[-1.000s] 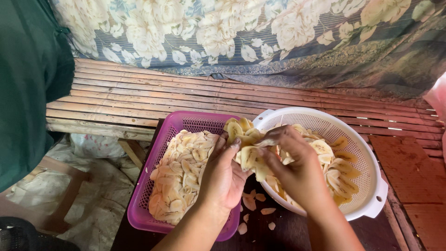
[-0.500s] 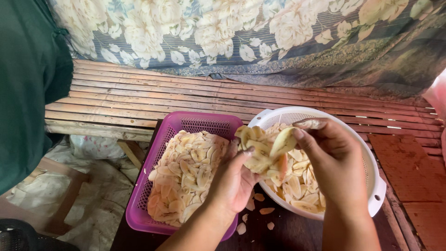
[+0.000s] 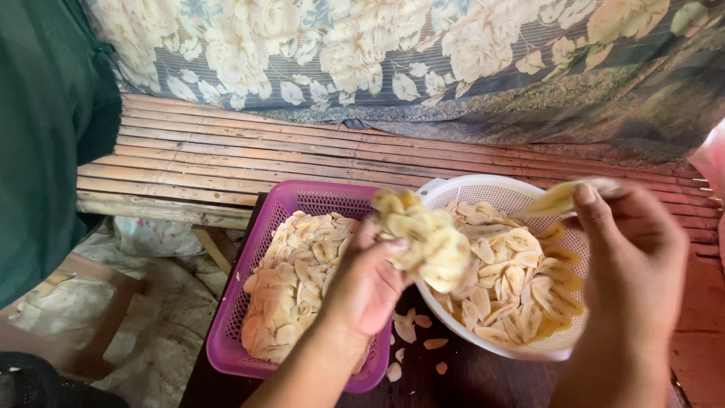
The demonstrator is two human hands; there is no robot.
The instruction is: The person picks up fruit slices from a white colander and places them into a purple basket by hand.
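My left hand (image 3: pixel 364 285) holds a clump of pale yellow banana slices (image 3: pixel 423 238) above the gap between two containers. My right hand (image 3: pixel 634 257) is raised over the right side of a white round colander (image 3: pixel 483 190) and pinches a few slices (image 3: pixel 563 196). The colander is full of thin banana slices (image 3: pixel 513 279). To its left stands a purple rectangular basket (image 3: pixel 302 198) lined with a layer of flat slices (image 3: pixel 291 291).
A slatted bamboo bench (image 3: pixel 226 162) runs behind the containers, with a floral cloth (image 3: pixel 393 53) hanging above it. A green cloth (image 3: pixel 45 136) hangs at the left. Loose slices (image 3: pixel 415 340) lie on the dark table between the containers. Crumpled sheeting (image 3: pixel 151 325) covers the ground.
Both hands lifted out of the colander. My left hand came away with a clump of slices toward the purple basket, and my right hand moved to the right with a few slices.
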